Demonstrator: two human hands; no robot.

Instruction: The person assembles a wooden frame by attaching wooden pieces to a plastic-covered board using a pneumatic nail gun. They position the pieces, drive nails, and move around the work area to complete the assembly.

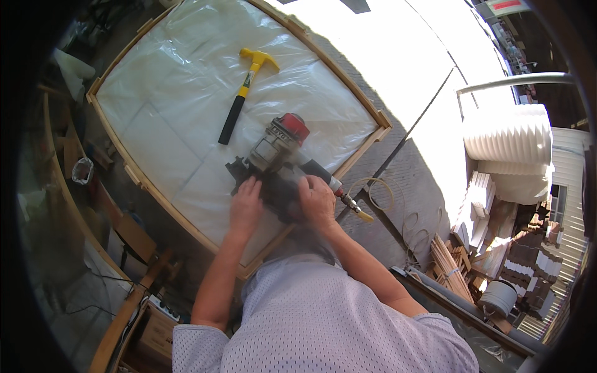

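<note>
Grey mesh shirt [336, 317] nearest. Pneumatic nailer [268, 152] positioned over plastic film [174, 93], touched by left hand [247, 208] and right hand [318, 202]; fingers curled against it, whether clamped cannot be told. Film already spread across wooden frame [174, 212]; work judged unfinished, remainder unclear.
</note>
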